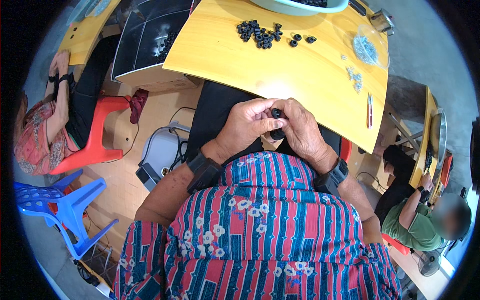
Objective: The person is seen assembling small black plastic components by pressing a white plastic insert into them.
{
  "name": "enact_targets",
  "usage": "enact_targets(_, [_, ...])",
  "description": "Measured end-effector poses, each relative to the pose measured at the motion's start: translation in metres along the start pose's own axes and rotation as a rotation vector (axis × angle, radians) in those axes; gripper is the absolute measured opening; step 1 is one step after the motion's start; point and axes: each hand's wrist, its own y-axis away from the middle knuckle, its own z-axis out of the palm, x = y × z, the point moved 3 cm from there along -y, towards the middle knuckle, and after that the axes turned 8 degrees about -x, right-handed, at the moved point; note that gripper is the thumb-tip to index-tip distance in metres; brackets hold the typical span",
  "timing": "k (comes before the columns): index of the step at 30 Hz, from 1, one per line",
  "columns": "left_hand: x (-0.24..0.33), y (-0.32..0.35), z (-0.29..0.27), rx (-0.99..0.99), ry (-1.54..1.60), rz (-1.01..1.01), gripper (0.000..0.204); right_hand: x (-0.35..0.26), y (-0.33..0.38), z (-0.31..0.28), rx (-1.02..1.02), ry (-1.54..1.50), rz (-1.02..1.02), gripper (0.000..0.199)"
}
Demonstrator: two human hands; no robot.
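My left hand (pixel 246 125) and my right hand (pixel 300 129) meet over my lap, just below the near edge of the yellow wooden table (pixel 280 70). Together they pinch small black ring-shaped parts (pixel 276 123): one sits between the fingertips and another shows just below. The fingers hide most of these parts. A heap of the same black rings (pixel 260 33) lies far up the table. Two or three loose rings (pixel 301 38) rest to its right.
A clear bag of small metal pieces (pixel 370 49) and a red-handled snipper (pixel 369 110) lie at the table's right. A pale basin (pixel 300 6) stands at the far edge. A cardboard box (pixel 150 47), red stool (pixel 100 135), blue chair (pixel 65 205) and seated people flank me.
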Motion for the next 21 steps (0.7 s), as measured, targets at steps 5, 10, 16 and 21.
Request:
enact_targets(5, [-0.0041,-0.0013,0.0005,-0.015,0.046,-0.015,0.038,-0.0005,-0.0013,-0.0041,-0.005,0.022,-0.034,0.032])
enact_targets(10, [-0.0032,-0.0002,-0.0023,-0.022,0.037,-0.073,0.038,0.0005,-0.0018,-0.0040,-0.028,-0.004,-0.002,0.027])
enact_targets(16, [-0.0079,-0.0015,-0.0043,-0.061,0.040,-0.083,0.037,0.0034,0.0000,-0.0033,-0.053,0.019,0.011,0.025])
enact_targets(21, [-0.0094,-0.0010,-0.0055,-0.050,0.016,-0.109,0.036,0.0048,-0.0039,-0.0020,-0.041,0.034,0.017,0.026])
